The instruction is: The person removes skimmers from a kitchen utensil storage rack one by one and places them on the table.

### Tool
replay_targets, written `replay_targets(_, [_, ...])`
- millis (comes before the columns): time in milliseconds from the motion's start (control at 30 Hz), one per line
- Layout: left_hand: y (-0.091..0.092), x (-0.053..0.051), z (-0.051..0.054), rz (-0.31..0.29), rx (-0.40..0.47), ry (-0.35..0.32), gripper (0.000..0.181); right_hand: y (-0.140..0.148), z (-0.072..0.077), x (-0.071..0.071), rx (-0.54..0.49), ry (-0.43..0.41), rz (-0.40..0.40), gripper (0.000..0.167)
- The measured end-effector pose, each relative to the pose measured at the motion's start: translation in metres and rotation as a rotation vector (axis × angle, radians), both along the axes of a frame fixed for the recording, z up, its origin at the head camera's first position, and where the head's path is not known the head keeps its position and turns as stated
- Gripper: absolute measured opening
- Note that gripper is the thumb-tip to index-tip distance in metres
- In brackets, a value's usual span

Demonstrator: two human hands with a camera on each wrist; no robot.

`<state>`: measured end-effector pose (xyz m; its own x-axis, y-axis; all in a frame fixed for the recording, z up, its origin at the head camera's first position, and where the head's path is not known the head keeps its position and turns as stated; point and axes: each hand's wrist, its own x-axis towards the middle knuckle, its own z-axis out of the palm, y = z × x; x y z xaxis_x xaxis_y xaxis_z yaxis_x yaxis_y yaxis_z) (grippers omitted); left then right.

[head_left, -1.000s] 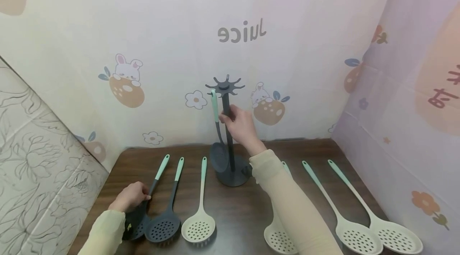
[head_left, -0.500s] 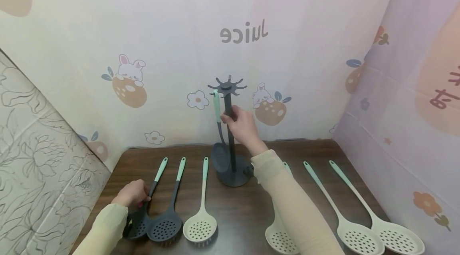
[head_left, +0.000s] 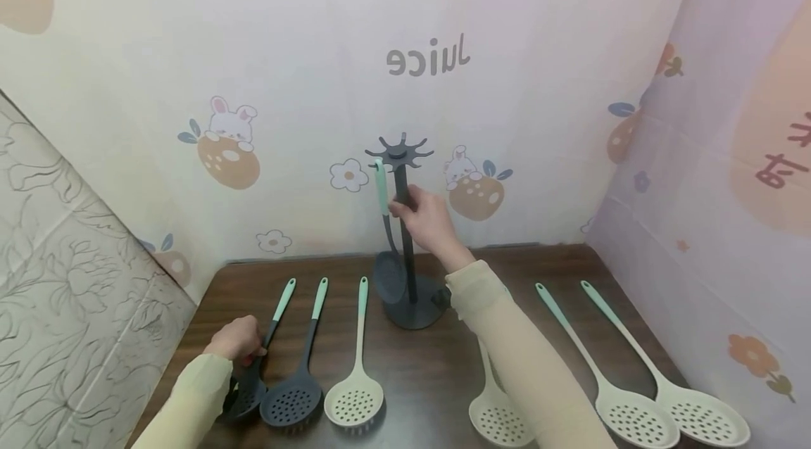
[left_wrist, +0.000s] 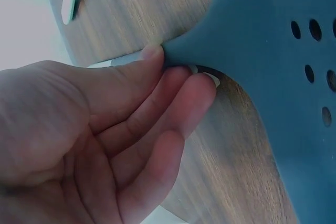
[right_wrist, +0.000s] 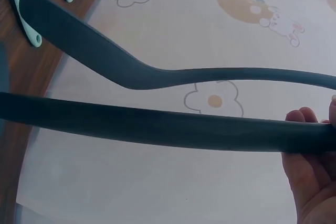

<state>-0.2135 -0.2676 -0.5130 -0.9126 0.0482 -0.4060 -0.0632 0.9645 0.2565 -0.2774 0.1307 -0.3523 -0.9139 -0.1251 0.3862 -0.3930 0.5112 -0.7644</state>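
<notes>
My left hand [head_left: 237, 338] pinches the neck of a dark skimmer [left_wrist: 239, 30] between thumb and fingers. That skimmer [head_left: 246, 396] has a mint handle end and lies at the table's left, its perforated head partly hidden by the hand. My right hand [head_left: 429, 224] grips the post of a dark utensil stand [head_left: 408, 262], which stands upright near the back of the table. From one hook of the stand's star-shaped top hangs a dark ladle-like utensil [head_left: 389, 276] with a mint handle. In the right wrist view the post [right_wrist: 157, 127] runs beside this hanging utensil [right_wrist: 94, 43].
Beside the left hand lie another dark skimmer [head_left: 291, 400] and a cream skimmer [head_left: 353, 400]. Farther right are more cream skimmers: one [head_left: 497, 421] partly under the right forearm, another [head_left: 636, 417] and one [head_left: 706, 417] at the edge. Fabric walls [head_left: 304, 83] border the table [head_left: 424, 378].
The handle end of the skimmer in my left hand has shifted slightly left and toward me, away from the neighbouring dark skimmer. My right hand keeps its grip on the post.
</notes>
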Motion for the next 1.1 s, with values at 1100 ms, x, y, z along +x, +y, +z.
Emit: replay_targets(1100, [0.007, -0.011, -0.006, 0.073, 0.009, -0.052, 0.023, 0.022, -0.001, -0.016, 0.047, -0.13, 0.282, 0.023])
